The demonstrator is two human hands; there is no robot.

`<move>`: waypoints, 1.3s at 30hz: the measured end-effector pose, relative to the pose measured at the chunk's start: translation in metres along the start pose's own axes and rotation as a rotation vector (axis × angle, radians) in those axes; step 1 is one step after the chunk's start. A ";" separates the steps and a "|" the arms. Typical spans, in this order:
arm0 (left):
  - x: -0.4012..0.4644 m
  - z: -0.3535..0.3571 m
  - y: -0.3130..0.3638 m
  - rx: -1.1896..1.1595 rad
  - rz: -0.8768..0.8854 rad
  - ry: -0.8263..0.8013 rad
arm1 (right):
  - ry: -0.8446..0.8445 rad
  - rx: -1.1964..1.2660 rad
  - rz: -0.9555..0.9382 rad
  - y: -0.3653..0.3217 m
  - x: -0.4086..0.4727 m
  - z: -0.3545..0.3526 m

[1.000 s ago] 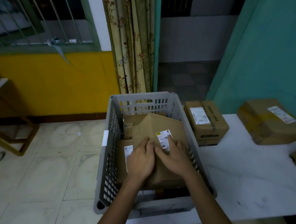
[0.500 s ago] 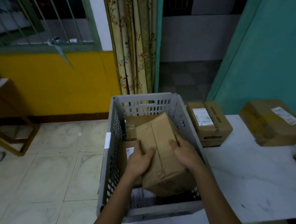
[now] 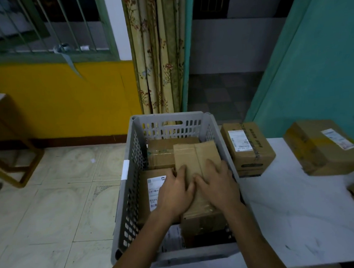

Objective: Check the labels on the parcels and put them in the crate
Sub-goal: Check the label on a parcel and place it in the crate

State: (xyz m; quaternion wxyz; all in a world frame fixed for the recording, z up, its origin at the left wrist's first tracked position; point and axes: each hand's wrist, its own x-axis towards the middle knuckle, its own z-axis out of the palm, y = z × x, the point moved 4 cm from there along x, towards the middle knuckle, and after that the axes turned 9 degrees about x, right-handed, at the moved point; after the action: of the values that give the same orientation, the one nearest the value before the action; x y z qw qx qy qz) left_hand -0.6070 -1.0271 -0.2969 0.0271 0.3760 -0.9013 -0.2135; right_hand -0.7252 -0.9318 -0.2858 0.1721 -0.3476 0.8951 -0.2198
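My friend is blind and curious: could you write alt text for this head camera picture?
Both hands, left hand and right hand, press flat on a brown parcel lying inside a grey crate beside other parcels. Two more labelled boxes wait on the white table to the right.

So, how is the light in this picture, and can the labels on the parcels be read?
Head view: dim and dull overall, no glare; wide-angle lens bends the crate walls and the window bars. The label beside the left hand shows barcodes, but its text is too small; the table parcel label is soft too.
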 end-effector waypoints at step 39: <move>-0.001 0.008 0.012 -0.005 0.105 0.069 | 0.255 -0.096 -0.292 0.002 0.003 -0.003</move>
State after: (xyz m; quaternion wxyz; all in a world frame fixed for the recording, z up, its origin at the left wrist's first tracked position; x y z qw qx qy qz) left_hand -0.6165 -1.0160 -0.2993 0.0702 0.3352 -0.9177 -0.2013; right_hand -0.7299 -0.9323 -0.2849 0.0069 -0.4509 0.8593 -0.2415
